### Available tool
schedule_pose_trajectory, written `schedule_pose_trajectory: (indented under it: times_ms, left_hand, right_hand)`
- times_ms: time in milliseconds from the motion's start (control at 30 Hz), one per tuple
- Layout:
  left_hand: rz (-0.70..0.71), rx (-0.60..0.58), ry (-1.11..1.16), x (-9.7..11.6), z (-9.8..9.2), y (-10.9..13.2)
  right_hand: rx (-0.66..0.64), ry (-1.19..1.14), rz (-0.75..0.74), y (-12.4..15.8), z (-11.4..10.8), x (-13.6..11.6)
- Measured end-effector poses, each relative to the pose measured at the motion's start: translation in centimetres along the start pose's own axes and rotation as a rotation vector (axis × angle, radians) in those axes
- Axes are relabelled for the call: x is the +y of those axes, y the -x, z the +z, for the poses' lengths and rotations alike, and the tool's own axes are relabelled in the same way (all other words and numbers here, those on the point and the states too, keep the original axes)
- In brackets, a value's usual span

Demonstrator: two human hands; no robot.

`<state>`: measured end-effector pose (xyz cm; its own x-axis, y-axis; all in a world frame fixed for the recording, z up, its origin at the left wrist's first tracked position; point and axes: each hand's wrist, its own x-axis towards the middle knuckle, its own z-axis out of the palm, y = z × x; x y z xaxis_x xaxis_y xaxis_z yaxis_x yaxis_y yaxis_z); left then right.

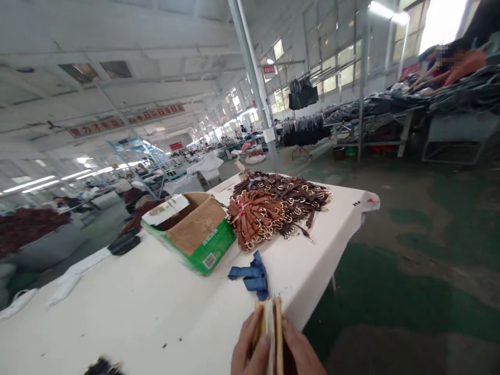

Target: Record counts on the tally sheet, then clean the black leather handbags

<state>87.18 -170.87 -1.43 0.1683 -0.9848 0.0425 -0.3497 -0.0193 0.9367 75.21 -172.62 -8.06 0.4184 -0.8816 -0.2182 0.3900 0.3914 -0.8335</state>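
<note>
At the bottom edge, my left hand (250, 341) and my right hand (300, 348) close in from either side on a narrow yellow-edged bundle (278, 333) with white and brown layers. What kind of thing it is, I cannot make out. My left fingers and thumb press its left side, and my right fingers grip its right side. Just beyond it lies a blue fabric strip (255, 276), loosely folded on the white table. Farther back are a tied bunch of tan straps (253, 216) with metal hooks and a pile of dark brown straps (302, 198).
A green box (213, 247) with raised brown flaps stands left of the straps on the white table (148, 307). Something dark (103, 366) lies at the lower left. The table edge drops to a green floor on the right. Garments and a person are at upper right.
</note>
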Motion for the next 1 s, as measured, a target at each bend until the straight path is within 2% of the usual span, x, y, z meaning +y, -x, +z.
schedule_pose_trajectory:
  times_ms: [67,133,200,267,367,433,500,600,667,700,767,833,867,933,1000]
  left_hand:
    - [-0.061,-0.037,-0.033,2.3,-1.7,0.2]
    - [-0.04,0.027,-0.132,3.6,-2.5,0.4]
    - [-0.003,0.071,-0.229,4.0,-2.8,0.2]
    - [0.016,0.056,-0.27,4.0,-2.6,-0.3]
    - [0.034,-0.007,-0.245,3.7,-2.2,-2.1]
    - [0.019,-0.074,-0.201,3.5,-1.8,-4.2]
    - [0.0,-0.156,-0.173,3.4,-1.5,-7.1]
    - [0.0,-0.285,-0.188,3.3,-1.3,-12.3]
    - [-0.001,-0.327,-0.223,3.2,-1.4,-15.3]
    - [0.006,-0.289,-0.233,3.0,-1.4,-16.2]
    - [-0.014,-0.072,-0.195,2.2,-1.2,-16.7]
    - [-0.154,0.211,-0.05,0.7,-0.3,-15.5]
    - [-0.28,0.309,0.06,-0.3,0.5,-14.5]
    - [-0.537,0.368,0.301,-2.3,2.7,-12.9]
    - [-0.701,0.333,0.52,-3.5,5.2,-12.4]
  right_hand:
    - [-0.053,-0.011,0.024,0.3,2.0,-3.1]
    - [-0.005,-0.018,0.022,0.5,2.7,-5.6]
    - [0.055,0.036,0.01,0.7,2.6,-7.4]
    - [0.034,0.128,-0.011,0.5,2.2,-8.5]
    - [0.018,0.263,-0.117,-1.1,1.4,-9.7]
    - [0.056,0.334,-0.184,-3.2,0.8,-10.7]
    - [0.029,0.386,-0.195,-5.9,-0.1,-11.8]
    - [-0.034,0.416,-0.118,-10.6,-1.9,-13.0]
    - [0.035,0.41,-0.047,-13.4,-3.2,-12.9]
    - [0.1,0.405,-0.019,-14.6,-3.8,-12.4]
    - [0.25,0.391,0.032,-16.2,-4.5,-11.1]
    - [0.366,0.38,0.079,-17.0,-4.3,-9.6]
    - [0.398,0.384,0.105,-17.2,-4.0,-8.9]
    - [0.399,0.436,0.169,-17.1,-3.4,-7.9]
    - [0.314,0.552,0.241,-16.9,-3.4,-7.8]
